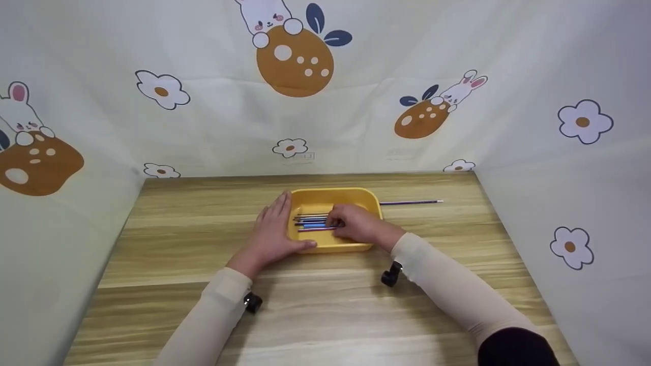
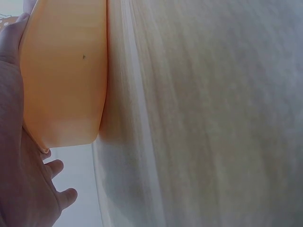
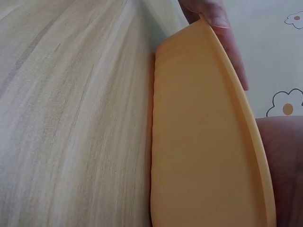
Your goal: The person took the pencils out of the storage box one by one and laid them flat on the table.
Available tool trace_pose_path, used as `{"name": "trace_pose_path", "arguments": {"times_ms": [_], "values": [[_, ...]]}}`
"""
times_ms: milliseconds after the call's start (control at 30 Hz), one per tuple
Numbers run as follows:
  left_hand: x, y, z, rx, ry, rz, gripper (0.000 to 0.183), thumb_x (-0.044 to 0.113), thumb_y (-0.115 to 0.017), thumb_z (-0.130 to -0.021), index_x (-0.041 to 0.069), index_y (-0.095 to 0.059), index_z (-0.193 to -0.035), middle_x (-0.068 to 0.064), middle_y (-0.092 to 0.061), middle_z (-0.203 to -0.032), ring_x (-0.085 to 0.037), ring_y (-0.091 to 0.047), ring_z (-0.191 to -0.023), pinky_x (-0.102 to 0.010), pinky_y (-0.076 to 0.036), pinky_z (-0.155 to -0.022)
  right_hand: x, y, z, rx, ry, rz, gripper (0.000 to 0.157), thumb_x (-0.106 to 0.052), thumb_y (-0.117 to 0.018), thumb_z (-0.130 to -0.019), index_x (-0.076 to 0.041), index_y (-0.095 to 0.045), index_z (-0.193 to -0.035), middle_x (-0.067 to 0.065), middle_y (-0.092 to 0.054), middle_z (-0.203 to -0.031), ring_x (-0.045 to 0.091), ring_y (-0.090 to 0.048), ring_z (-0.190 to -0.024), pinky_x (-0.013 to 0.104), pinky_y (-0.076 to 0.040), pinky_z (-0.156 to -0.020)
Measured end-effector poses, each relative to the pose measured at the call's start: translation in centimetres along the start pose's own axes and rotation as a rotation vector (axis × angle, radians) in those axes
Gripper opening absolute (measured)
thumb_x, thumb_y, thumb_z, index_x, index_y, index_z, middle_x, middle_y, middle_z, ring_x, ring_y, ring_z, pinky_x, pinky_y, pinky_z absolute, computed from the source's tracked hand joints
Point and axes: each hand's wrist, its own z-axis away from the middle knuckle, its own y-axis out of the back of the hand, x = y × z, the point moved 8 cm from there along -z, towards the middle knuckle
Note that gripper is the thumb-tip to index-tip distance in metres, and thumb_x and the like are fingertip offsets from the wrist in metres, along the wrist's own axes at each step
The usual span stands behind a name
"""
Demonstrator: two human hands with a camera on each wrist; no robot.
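A yellow plastic tray (image 1: 346,248) sits toward the back of the wooden table. Several thin, dark pencils (image 1: 307,230) lie side by side on its floor, with something bright blue among them. My left hand (image 1: 272,234) rests against the tray's left end, fingers straight along the outside and thumb over the front rim. Reaching in over the right side, my right hand (image 1: 356,223) has its fingers curled at the pencils' right ends and grips them; its fingertips are partly hidden. Both wrist views mostly show the tray's outer wall (image 2: 66,71).
Right of the tray, one more dark pencil (image 1: 412,203) with a pale tip lies on the wooden table (image 1: 325,310). Pale curtains (image 1: 218,122) printed with rabbits and flowers enclose the table's back and sides. A small black camera (image 1: 390,274) hangs at the right wrist.
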Motion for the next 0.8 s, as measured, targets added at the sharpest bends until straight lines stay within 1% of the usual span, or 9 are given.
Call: {"name": "trace_pose_path", "arguments": {"times_ms": [233, 400, 500, 667, 800], "values": [[-0.01, 0.11, -0.09, 0.002, 0.004, 0.012, 0.145, 0.079, -0.083, -0.081, 0.005, -0.004, -0.177, -0.017, -0.008, -0.185, -0.038, -0.011, -0.170, -0.058, -0.007, -0.137, -0.07, 0.03, -0.12, 0.017, 0.027, 0.008, 0.017, 0.002, -0.083, -0.093, -0.003, -0.082, -0.109, 0.012, -0.074, -0.105, 0.028, -0.069, -0.098, 0.042, -0.058, -0.090], [-0.01, 0.08, -0.06, -0.004, 0.008, -0.012, 0.146, 0.081, -0.082, -0.082, 0.003, -0.003, -0.177, -0.017, -0.008, -0.185, -0.034, -0.010, -0.170, -0.058, -0.009, -0.137, -0.05, -0.02, -0.13, 0.031, 0.055, -0.001, 0.018, 0.007, -0.082, -0.090, -0.003, -0.082, -0.105, 0.011, -0.074, -0.101, 0.026, -0.070, -0.095, 0.037, -0.059, -0.087], [-0.03, 0.06, -0.07, -0.004, 0.005, -0.021, 0.146, 0.081, -0.081, -0.082, 0.002, -0.004, -0.177, -0.018, -0.008, -0.185, -0.033, -0.009, -0.170, -0.058, -0.009, -0.137, -0.17, -0.04, -0.09, 0.029, 0.071, 0.006, 0.018, 0.007, -0.082, -0.090, -0.003, -0.082, -0.105, 0.011, -0.076, -0.101, 0.026, -0.071, -0.095, 0.036, -0.060, -0.088], [-0.01, 0.06, -0.06, -0.002, 0.004, -0.013, 0.146, 0.080, -0.082, -0.082, 0.003, -0.003, -0.177, -0.017, -0.008, -0.185, -0.033, -0.009, -0.171, -0.058, -0.009, -0.137, -0.28, 0.05, 0.00, 0.013, 0.065, 0.011, 0.017, 0.007, -0.082, -0.092, -0.002, -0.084, -0.107, 0.011, -0.079, -0.103, 0.026, -0.073, -0.098, 0.037, -0.061, -0.090], [0.00, 0.00, -0.06, 0.002, -0.003, -0.018, 0.145, 0.081, -0.081, -0.082, 0.003, -0.003, -0.177, -0.017, -0.008, -0.185, -0.033, -0.010, -0.170, -0.058, -0.010, -0.137, -0.04, 0.04, -0.03, 0.011, 0.043, 0.023, 0.016, 0.004, -0.083, -0.093, -0.004, -0.086, -0.107, 0.008, -0.080, -0.103, 0.023, -0.073, -0.097, 0.034, -0.061, -0.090]]}}
